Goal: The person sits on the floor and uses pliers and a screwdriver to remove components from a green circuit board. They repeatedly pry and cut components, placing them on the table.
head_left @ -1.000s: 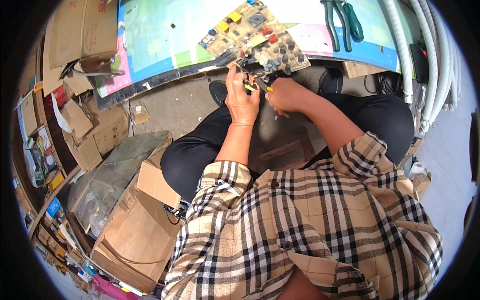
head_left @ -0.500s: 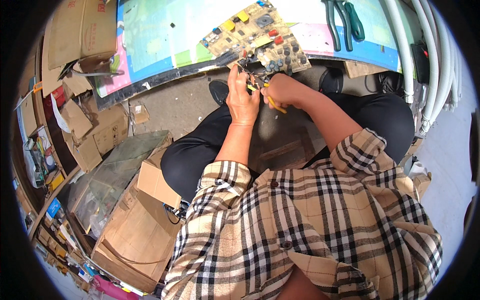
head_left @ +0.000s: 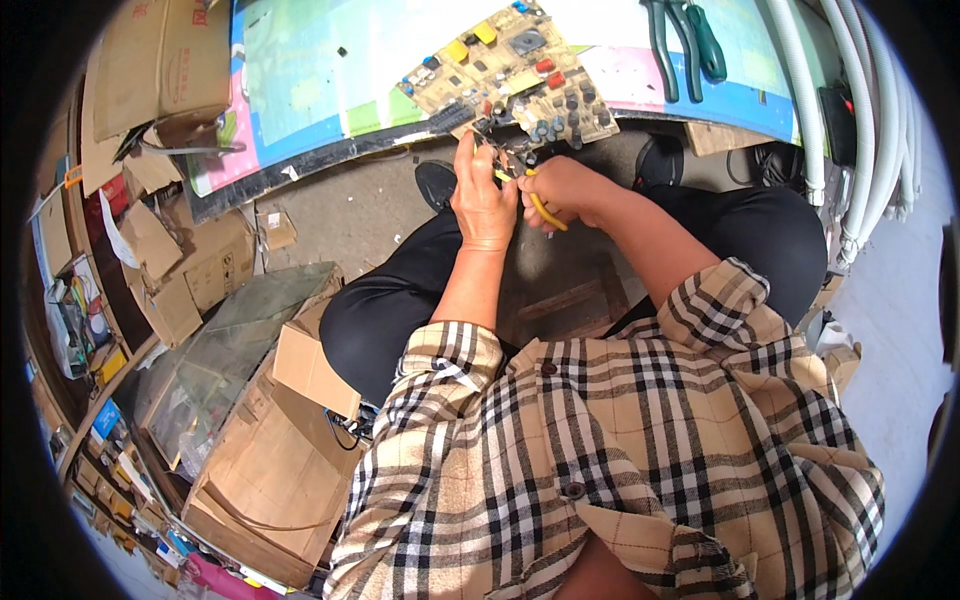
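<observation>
Yellow-handled hand tool (head_left: 544, 210) shows more handle than a second ago, gripped in right hand's (head_left: 566, 190) fingers: probable regrip, same work spot. Left hand (head_left: 484, 205): fingers bent, hold unclear. Tan, component-studded circuit board (head_left: 522, 78) lies just beyond both hands' fingers.

Curved yellow tool handle (head_left: 544, 212): more exposed below bare right hand (head_left: 563, 187) | tan component-studded circuit board (head_left: 512, 78): shifted slightly right
</observation>
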`<action>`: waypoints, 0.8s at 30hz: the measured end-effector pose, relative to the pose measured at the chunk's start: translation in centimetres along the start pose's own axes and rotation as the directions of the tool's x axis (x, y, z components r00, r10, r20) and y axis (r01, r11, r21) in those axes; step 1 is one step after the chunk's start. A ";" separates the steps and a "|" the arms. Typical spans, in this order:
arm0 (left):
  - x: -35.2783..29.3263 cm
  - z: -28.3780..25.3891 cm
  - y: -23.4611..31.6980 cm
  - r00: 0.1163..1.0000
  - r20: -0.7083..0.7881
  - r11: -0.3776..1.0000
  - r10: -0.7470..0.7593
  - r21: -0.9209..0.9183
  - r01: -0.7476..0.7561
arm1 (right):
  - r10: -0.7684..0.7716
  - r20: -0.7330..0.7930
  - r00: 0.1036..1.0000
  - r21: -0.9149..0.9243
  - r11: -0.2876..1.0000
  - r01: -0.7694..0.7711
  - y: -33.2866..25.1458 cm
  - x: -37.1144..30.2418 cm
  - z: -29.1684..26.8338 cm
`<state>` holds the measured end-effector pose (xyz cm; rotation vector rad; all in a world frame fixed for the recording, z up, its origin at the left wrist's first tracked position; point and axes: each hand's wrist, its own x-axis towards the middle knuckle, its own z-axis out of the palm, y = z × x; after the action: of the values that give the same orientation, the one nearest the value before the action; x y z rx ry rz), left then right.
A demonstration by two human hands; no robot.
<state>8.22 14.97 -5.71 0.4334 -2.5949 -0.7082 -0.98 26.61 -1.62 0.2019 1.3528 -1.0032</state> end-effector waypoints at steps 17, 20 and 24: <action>0.9 -0.1 0.5 0.996 0.007 0.995 -0.091 -0.040 0.091 | -0.061 0.282 0.957 0.497 0.863 -0.092 1.9 0.1 -0.1; 1.0 -0.4 0.4 0.999 0.016 0.998 -0.050 -0.036 0.051 | -0.067 0.042 0.997 0.135 0.989 0.061 1.7 0.3 -0.1; 1.6 -0.3 0.3 0.998 -0.006 0.997 -0.063 -0.044 0.062 | -0.251 -0.144 0.957 -0.416 0.893 0.171 1.7 1.8 -0.6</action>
<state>6.90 14.47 -4.81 0.5046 -2.5632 -0.7820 -0.40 27.15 -4.06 -0.1667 1.7585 -0.8772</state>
